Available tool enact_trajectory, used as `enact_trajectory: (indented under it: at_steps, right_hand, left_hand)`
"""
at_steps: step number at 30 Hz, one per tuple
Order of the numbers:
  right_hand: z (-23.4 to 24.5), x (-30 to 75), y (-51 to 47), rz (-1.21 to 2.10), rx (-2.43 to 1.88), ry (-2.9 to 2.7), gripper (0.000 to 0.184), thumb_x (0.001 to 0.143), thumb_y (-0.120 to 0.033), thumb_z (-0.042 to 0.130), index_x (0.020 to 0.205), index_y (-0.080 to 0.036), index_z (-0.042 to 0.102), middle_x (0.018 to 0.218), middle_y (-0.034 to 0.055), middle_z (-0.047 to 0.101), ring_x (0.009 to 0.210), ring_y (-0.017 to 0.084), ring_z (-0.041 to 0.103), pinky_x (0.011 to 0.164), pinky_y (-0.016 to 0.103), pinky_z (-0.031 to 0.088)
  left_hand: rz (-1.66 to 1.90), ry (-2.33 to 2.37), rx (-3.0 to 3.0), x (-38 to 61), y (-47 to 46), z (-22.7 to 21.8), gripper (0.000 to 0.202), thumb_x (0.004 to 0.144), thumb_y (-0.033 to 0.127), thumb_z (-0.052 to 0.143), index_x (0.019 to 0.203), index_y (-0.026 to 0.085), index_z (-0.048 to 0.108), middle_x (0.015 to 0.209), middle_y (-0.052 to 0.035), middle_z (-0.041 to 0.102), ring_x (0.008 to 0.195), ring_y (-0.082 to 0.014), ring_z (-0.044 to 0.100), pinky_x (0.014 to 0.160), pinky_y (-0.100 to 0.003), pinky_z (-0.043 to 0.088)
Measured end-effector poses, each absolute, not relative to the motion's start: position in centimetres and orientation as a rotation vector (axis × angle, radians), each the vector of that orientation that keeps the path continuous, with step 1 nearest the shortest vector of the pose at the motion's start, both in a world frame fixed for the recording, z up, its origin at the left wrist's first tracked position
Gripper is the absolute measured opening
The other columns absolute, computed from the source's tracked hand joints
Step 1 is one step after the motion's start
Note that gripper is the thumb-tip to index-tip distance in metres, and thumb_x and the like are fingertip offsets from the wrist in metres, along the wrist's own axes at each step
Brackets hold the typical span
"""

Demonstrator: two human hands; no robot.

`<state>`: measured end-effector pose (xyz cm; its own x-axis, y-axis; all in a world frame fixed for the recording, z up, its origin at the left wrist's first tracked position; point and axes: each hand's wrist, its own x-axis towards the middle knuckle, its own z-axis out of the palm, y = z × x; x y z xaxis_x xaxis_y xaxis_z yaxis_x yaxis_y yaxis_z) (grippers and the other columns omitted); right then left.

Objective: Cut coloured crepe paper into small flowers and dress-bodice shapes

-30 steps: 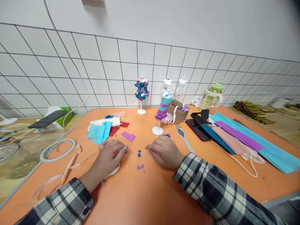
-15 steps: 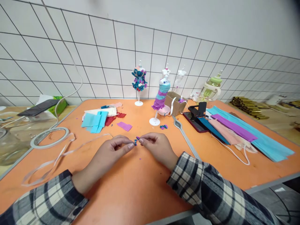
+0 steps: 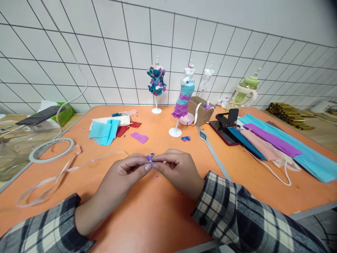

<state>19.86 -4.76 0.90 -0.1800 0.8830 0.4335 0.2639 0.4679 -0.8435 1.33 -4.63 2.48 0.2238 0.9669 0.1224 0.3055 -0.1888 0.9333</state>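
A small teal-and-purple piece (image 3: 150, 158) sits between the two hands, above the orange table (image 3: 147, 214), at the middle of the work area. The left hand (image 3: 119, 174) has thumb and forefinger closed on one side of it, and the right hand (image 3: 179, 170) pinches the other side, fingertips nearly meeting; the other fingers of both are curled in. A tiny purple fleck (image 3: 157, 176) lies just beneath. Farther back are a purple strip (image 3: 139, 137), a second teal-and-purple cluster (image 3: 185, 138) and, near that, a dress form in light blue and purple (image 3: 183, 100). Light-blue pieces (image 3: 110, 133) lie to the left, a roll of tape (image 3: 33, 154) near the table's left edge, and long coloured strips (image 3: 272, 140) to the right
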Motion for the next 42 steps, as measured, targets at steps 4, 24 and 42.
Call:
enact_trajectory:
  at_steps: [4,24,42]
  right_hand:
    - [1.1,20.3,-5.0,0.645,-1.036,-1.754,0.021,0.083,-0.031,0.071,0.102,-0.023,0.075,0.081,0.0001,0.069,0.052,0.007,0.048,0.056,0.022,0.043]
    - [1.8,20.2,-5.5,0.518,-1.017,-1.884,0.006,0.081,-0.019,0.065,0.078,-0.021,0.07,0.065,-0.0034,0.06,0.054,0.008,0.049,0.055,0.022,0.038]
    - [1.7,20.3,-5.3,0.582,-1.027,-1.851,0.01,0.08,-0.023,0.068,0.088,-0.019,0.072,0.077,-0.0014,0.067,0.052,0.006,0.049,0.057,0.022,0.042]
  left_hand:
    - [0.996,1.183,1.626,1.4,-4.8,2.9,0.021,0.077,0.042,0.069,0.07,0.023,0.07,0.08,-0.0013,0.072,0.079,-0.0207,0.065,0.08,-0.035,0.055]
    - [0.915,1.162,1.673,1.5,-4.9,2.9,0.02,0.078,0.043,0.069,0.073,0.024,0.074,0.079,-0.0013,0.075,0.078,-0.0216,0.067,0.076,-0.034,0.055]
    - [0.924,1.174,1.77,1.3,-4.6,2.6,0.018,0.078,0.039,0.067,0.071,0.023,0.073,0.075,-0.0006,0.073,0.073,-0.0189,0.065,0.076,-0.031,0.055]
